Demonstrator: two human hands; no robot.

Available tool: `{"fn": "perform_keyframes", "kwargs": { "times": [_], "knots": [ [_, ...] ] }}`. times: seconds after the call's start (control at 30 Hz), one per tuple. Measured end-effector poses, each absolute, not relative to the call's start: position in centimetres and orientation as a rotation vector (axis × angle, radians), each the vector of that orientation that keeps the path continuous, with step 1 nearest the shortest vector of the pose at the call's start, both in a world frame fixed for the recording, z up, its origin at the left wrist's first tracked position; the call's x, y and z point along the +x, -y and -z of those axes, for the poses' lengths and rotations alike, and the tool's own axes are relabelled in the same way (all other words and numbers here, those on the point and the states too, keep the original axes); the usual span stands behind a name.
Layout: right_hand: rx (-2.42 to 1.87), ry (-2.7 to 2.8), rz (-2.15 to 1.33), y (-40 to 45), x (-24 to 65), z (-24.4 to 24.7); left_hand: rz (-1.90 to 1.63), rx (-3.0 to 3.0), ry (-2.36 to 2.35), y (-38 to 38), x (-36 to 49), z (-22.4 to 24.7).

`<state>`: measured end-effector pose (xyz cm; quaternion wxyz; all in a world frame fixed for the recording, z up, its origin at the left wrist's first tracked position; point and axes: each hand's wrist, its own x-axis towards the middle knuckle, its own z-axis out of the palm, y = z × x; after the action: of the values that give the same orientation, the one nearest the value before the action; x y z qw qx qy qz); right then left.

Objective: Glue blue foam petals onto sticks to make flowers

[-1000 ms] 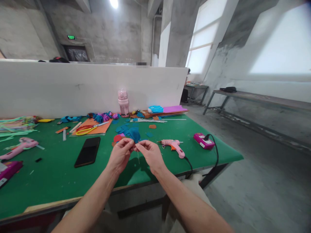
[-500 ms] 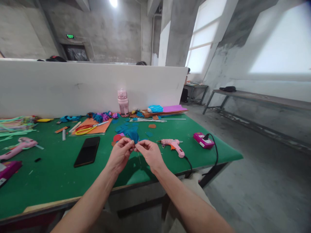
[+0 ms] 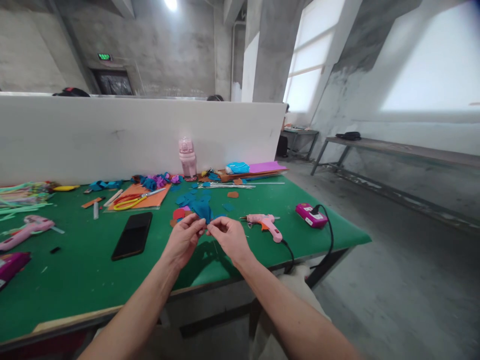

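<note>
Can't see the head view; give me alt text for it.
Two bare hands meet, pinching the lower end of a blue piece, above a green table. A pink glue gun lies to their right, a black phone to their left, and a pink bottle stands beyond, before a white partition.

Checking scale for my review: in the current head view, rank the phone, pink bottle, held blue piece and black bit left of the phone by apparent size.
Phone
Pink bottle, standing farther back
Held blue piece, partly hidden
Black bit
</note>
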<state>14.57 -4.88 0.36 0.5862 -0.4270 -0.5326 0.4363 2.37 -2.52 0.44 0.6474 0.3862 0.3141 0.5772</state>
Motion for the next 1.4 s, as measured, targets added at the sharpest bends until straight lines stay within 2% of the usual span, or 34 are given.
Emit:
{"fn": "perform_keyframes", "kwargs": {
  "times": [0.23, 0.4, 0.9, 1.2, 1.4],
  "knots": [
    [-0.94, 1.215, -1.081, 4.9, 15.0, -0.6, -1.32, 0.821, -0.678, 2.4, 2.2, -0.5],
    [-0.957, 1.133, -0.987, 4.6, 15.4, -0.7, -1.322, 0.712, -0.702, 2.2, 2.2, -0.5],
    [-0.957, 1.35, -0.668, 4.6, 14.9, 0.2, -1.362, 0.753, -0.677, 2.4, 2.5, -0.3],
    [-0.967, 1.333, -0.694, 4.9, 14.6, 0.1, -1.372, 0.769, -0.665, 2.6, 2.7, -0.5],
    [-1.09, 1.25, -0.544, 2.8, 19.9, -1.0, -1.385, 0.734, -0.678, 2.3, 2.1, -0.6]
  ]
}}
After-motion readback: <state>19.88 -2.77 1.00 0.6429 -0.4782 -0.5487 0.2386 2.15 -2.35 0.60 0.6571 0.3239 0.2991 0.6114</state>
